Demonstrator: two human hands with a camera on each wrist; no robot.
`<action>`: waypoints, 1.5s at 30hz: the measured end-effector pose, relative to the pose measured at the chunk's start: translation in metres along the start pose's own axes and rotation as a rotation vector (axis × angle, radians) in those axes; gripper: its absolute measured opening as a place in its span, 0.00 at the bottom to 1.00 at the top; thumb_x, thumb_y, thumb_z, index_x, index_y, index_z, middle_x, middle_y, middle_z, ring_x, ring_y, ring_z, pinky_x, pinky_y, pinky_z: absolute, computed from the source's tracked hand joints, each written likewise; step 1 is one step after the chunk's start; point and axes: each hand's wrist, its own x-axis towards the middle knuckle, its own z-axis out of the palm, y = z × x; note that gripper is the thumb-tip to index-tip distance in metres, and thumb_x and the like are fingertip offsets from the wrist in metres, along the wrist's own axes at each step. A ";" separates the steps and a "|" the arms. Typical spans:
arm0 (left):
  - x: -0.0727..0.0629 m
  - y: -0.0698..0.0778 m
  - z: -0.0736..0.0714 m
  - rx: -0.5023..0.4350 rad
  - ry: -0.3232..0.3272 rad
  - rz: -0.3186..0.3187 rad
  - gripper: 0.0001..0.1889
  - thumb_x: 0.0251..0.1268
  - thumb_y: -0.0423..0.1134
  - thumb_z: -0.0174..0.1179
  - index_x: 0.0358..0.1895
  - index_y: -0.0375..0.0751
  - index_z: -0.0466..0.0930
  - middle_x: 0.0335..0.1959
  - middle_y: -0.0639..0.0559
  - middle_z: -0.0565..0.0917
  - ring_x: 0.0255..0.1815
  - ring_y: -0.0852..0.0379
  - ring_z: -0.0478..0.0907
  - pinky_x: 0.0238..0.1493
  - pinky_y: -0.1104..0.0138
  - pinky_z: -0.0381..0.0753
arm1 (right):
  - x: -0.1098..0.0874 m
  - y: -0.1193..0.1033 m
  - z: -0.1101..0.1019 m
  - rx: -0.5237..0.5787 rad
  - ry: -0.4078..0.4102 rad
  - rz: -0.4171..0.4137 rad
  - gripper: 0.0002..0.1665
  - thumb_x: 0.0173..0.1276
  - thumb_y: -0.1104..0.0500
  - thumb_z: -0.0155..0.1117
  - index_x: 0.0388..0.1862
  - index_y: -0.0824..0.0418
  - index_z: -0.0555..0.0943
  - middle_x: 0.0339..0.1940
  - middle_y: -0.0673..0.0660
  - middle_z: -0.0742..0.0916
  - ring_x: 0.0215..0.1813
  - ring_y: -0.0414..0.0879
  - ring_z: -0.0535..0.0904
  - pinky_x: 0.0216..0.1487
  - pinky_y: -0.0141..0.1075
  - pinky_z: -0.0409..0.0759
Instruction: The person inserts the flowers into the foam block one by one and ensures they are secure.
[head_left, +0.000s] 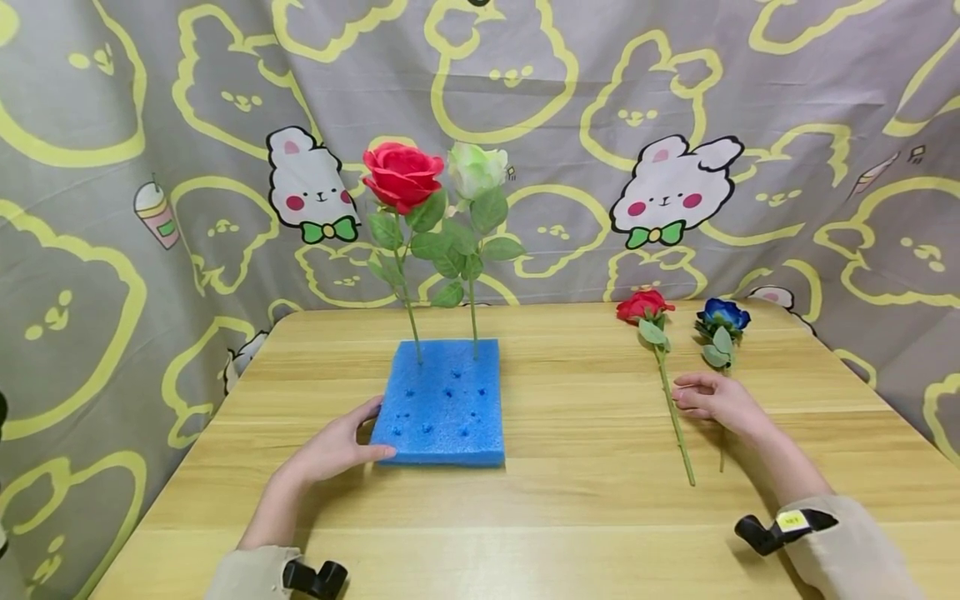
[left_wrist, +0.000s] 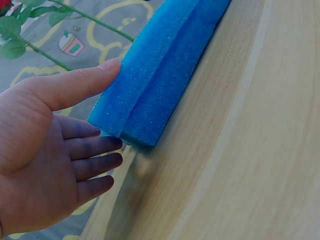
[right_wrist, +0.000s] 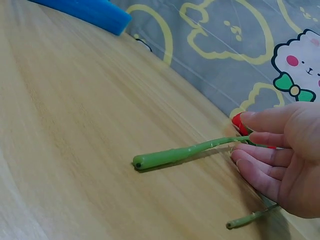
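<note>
A blue foam block (head_left: pixel 446 408) dotted with holes lies on the table. A red rose (head_left: pixel 402 177) and a pale green-white rose (head_left: pixel 477 169) stand upright in its far part. At the block's near left corner my left hand (head_left: pixel 337 446) rests, thumb tip touching the foam (left_wrist: pixel 150 75) and fingers relaxed along its side. My right hand (head_left: pixel 723 404) has its fingertips right at the stem of a second red rose (head_left: pixel 643 307), thumb and fingers apart in the right wrist view. That rose's stem (right_wrist: pixel 170 156) lies on the table. Beyond the hand lies a blue rose (head_left: pixel 723 315), its stem partly hidden.
The wooden table (head_left: pixel 570 517) ends at the back against a grey cartoon-print curtain (head_left: pixel 555 100), which also hangs at both sides. Each sleeve carries a black wrist camera, the left one (head_left: pixel 315 577) and the right one (head_left: pixel 783 529).
</note>
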 end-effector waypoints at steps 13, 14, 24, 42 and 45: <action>0.001 0.001 -0.001 0.009 -0.006 0.000 0.48 0.55 0.54 0.64 0.71 0.31 0.50 0.67 0.32 0.61 0.67 0.36 0.57 0.62 0.44 0.59 | 0.004 -0.004 0.006 -0.278 -0.053 -0.037 0.36 0.60 0.62 0.66 0.60 0.81 0.63 0.36 0.60 0.83 0.31 0.37 0.76 0.30 0.30 0.76; 0.001 0.001 -0.001 0.010 -0.006 0.000 0.48 0.55 0.54 0.64 0.71 0.31 0.50 0.67 0.32 0.61 0.67 0.36 0.57 0.62 0.44 0.59 | 0.004 -0.005 0.007 -0.288 -0.052 -0.039 0.36 0.59 0.62 0.66 0.59 0.82 0.63 0.35 0.59 0.82 0.31 0.37 0.76 0.30 0.29 0.75; 0.002 0.001 -0.002 0.008 -0.007 -0.009 0.49 0.54 0.55 0.64 0.71 0.30 0.50 0.67 0.32 0.61 0.67 0.37 0.57 0.62 0.45 0.59 | 0.009 -0.012 0.013 -0.327 -0.040 0.059 0.37 0.60 0.61 0.64 0.62 0.79 0.62 0.33 0.57 0.81 0.28 0.40 0.72 0.26 0.31 0.71; 0.001 0.000 -0.001 0.013 -0.007 -0.003 0.48 0.54 0.55 0.64 0.71 0.30 0.50 0.67 0.33 0.61 0.67 0.37 0.57 0.62 0.45 0.59 | 0.006 -0.012 0.007 -0.139 -0.059 0.147 0.35 0.64 0.64 0.60 0.62 0.83 0.58 0.33 0.54 0.84 0.31 0.42 0.80 0.32 0.37 0.82; 0.001 0.000 -0.001 0.018 -0.007 -0.005 0.48 0.54 0.55 0.64 0.71 0.31 0.50 0.67 0.33 0.61 0.67 0.37 0.58 0.62 0.45 0.59 | 0.005 -0.013 0.005 -0.124 -0.087 0.151 0.35 0.65 0.66 0.59 0.63 0.84 0.56 0.34 0.54 0.84 0.32 0.42 0.80 0.33 0.37 0.82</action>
